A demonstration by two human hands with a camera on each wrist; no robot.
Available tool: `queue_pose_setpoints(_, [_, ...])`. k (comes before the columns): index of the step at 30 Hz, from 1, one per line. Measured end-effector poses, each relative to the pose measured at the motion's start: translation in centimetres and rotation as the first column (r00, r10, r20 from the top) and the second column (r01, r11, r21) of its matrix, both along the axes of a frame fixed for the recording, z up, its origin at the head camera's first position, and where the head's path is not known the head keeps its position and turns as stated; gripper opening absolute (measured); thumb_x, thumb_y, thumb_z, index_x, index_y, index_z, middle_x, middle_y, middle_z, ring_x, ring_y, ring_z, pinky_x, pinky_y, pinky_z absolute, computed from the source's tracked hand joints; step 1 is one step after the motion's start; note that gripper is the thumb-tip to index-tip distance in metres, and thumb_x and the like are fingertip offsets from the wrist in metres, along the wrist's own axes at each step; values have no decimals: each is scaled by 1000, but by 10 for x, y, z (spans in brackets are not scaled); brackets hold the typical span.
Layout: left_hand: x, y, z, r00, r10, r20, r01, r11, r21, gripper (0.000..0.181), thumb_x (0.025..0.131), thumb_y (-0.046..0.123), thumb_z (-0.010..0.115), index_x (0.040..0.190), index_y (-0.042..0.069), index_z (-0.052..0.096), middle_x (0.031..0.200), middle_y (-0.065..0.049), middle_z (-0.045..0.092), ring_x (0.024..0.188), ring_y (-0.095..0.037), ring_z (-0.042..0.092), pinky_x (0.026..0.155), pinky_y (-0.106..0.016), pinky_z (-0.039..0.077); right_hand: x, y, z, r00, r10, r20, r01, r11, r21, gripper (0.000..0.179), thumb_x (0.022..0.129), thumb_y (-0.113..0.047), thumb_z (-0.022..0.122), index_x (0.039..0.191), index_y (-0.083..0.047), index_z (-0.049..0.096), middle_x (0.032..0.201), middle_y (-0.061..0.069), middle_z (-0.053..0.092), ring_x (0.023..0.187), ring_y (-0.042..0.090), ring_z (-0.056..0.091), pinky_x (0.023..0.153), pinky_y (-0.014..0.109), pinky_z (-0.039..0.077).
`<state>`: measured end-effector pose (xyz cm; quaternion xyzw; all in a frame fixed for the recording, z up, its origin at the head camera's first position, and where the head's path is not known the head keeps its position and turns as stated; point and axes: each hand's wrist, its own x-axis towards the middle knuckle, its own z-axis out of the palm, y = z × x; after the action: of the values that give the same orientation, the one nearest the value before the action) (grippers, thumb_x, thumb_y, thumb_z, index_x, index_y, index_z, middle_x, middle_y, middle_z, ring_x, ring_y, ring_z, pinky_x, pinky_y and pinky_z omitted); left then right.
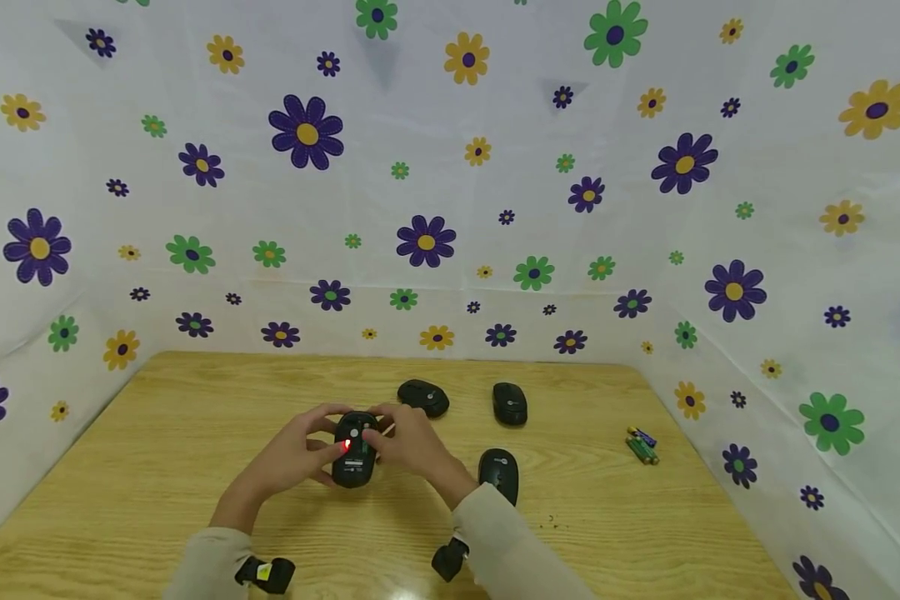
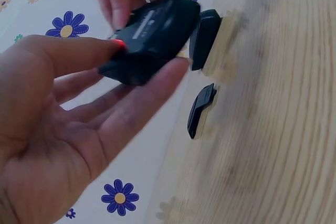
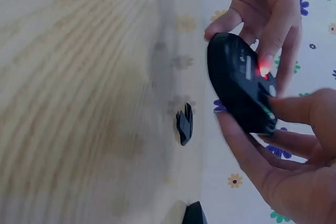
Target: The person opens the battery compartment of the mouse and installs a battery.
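Observation:
Both hands hold a black computer mouse above the table, its underside turned toward the head camera. A red light glows there beside the left thumb. My left hand grips the mouse from the left, thumb on the underside and fingers around the far edge. My right hand holds its upper right end, with the thumb pressing at the underside. Some green shows beside that thumb within the black underside; the right thumb partly hides this area.
Three more black mice lie on the wooden table: one behind the hands, one farther right, one by the right forearm. Several batteries lie at the right. Flower-patterned cloth surrounds the table.

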<state>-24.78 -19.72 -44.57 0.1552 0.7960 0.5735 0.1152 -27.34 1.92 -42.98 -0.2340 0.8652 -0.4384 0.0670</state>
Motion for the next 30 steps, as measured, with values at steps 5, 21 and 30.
queue_pose_setpoints(5, [2,-4,-5,995,-30,96,34,999,-42,52,103,6,60,151,4,39,133,-34,48,96,-31,72,69,-46,67,4,-6,-8,997,21,71,-30,992,125,47,94,-15,76,137,-2,62,106,15,74,80,12,70,63,21,59])
queue_pose_setpoints(21, [2,-36,-13,986,0,167,10,998,-63,54,102,4,60,152,5,38,133,-34,43,90,-30,71,70,-47,67,3,-38,-23,998,59,22,-62,988,139,55,91,-13,80,140,1,59,120,15,73,105,21,72,85,24,61])
queue_pose_setpoints(30, [0,-48,-17,985,99,144,-86,992,-97,58,103,1,58,156,1,34,131,-35,45,90,-27,70,70,-45,67,-1,-59,-28,998,33,59,-41,991,127,60,90,-10,80,145,-1,56,134,13,69,104,20,74,82,20,61])
